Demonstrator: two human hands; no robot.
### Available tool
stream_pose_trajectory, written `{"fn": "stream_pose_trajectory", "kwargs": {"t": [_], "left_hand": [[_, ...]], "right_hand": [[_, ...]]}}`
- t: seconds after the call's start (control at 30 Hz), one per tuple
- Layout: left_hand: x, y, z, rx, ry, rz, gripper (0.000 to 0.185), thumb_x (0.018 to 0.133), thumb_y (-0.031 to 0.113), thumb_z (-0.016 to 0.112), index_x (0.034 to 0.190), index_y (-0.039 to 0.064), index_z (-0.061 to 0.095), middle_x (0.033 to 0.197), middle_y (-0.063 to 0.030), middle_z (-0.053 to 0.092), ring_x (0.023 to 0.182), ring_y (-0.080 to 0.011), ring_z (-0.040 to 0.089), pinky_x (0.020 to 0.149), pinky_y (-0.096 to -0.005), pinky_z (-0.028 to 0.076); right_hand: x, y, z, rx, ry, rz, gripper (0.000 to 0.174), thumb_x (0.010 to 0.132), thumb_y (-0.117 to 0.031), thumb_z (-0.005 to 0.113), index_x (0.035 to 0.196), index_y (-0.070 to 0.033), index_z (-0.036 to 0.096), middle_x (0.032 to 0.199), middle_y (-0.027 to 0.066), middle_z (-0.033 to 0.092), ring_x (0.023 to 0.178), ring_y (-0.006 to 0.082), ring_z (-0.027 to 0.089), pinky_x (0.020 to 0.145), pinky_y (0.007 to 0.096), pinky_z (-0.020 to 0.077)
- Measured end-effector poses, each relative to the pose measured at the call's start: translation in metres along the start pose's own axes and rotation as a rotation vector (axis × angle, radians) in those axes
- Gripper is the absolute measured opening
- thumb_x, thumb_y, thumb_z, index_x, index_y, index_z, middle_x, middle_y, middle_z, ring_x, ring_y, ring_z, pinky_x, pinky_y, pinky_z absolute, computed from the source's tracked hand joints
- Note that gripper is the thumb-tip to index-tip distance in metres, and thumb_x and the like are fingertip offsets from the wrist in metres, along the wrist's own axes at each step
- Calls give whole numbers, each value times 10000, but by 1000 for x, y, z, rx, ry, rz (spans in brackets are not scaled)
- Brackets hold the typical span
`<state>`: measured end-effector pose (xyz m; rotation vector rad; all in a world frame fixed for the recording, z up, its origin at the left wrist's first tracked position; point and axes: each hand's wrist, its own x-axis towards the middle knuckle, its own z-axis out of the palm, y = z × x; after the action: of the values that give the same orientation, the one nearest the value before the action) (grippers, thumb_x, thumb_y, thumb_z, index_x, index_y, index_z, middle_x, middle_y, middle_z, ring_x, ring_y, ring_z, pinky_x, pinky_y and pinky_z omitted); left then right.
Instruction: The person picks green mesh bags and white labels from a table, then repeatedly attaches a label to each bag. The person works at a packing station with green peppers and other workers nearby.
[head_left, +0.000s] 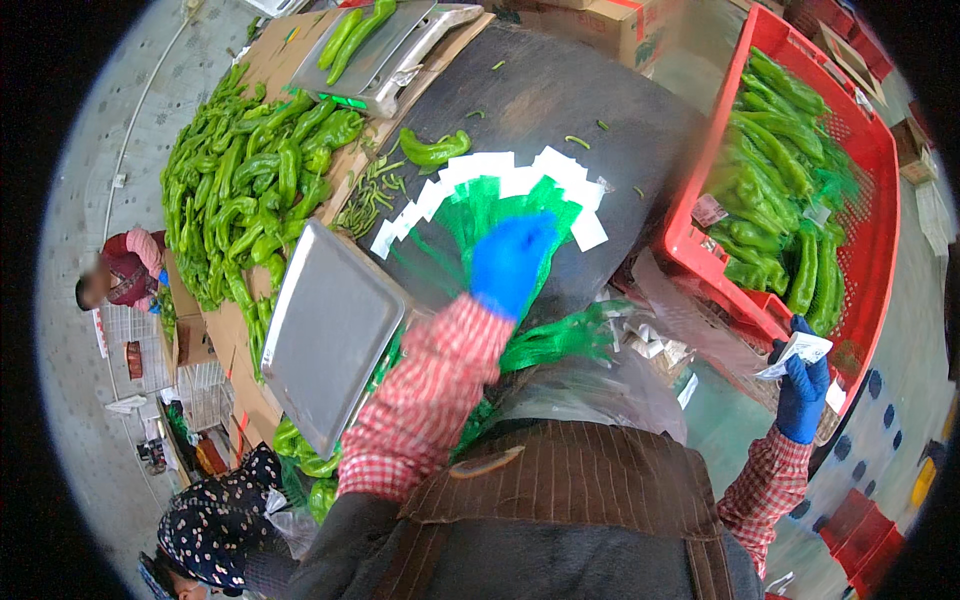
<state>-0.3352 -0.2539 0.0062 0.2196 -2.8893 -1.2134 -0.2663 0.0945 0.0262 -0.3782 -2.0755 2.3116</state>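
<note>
My left hand (512, 262), in a blue glove, rests over a fan of green mesh net bags (480, 202) on the dark tabletop; its fingers are blurred, so its grip cannot be told. White tags (491, 163) edge the fan. Near the crate's lower corner, my right hand (801, 390), also blue-gloved, is shut on a small stack of white printed labels (801, 351). More green netting (562, 341) lies nearer my apron. One green pepper (435, 148) sits just beyond the tags.
A red plastic crate (874, 217) at the right holds netted green peppers (772, 165). Left are a steel scale platform (330, 330), a big pepper heap (247, 180) and another scale (367, 45) bearing peppers. Two people are at the left, one (217, 510) close by.
</note>
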Motion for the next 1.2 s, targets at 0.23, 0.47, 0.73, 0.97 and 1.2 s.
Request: {"fn": "stream_pose_trajectory", "kwargs": {"t": [0.23,0.47,0.73,0.97,1.2], "left_hand": [[75,-60,27,315,289,77,394,647,116,549,1038,129,497,728,-105,545,658,-208,529,606,-304,418],[29,-5,-39,-548,195,5,553,667,22,525,1180,39,320,677,-45,541,584,-81,486,539,-196,390],[-80,34,-36,-906,-301,-35,590,680,-28,539,1201,45,272,913,-62,518,865,-136,490,741,-254,395],[-79,37,-48,-608,-60,-386,312,749,87,517,1051,23,466,946,-54,510,842,-117,483,619,-218,420],[-85,58,-41,-1278,-66,-130,320,797,7,369,1116,5,397,1074,-94,454,954,-179,460,774,-262,410]], "right_hand": [[-13,-1,60,-31,-187,132,218,627,10,557,844,1,539,806,63,569,706,139,534,657,254,419],[5,-3,129,25,-298,264,159,691,-45,571,839,6,544,777,57,576,675,109,541,617,231,433],[4,-7,193,84,-620,213,231,712,-102,575,915,1,540,809,64,576,693,88,527,626,228,429],[-11,-14,186,-292,-728,-428,214,754,-48,486,963,-5,502,867,122,546,783,198,533,694,275,408],[-19,-41,181,34,-498,182,225,682,-2,566,903,-1,527,859,71,561,744,111,527,647,232,428]]}}
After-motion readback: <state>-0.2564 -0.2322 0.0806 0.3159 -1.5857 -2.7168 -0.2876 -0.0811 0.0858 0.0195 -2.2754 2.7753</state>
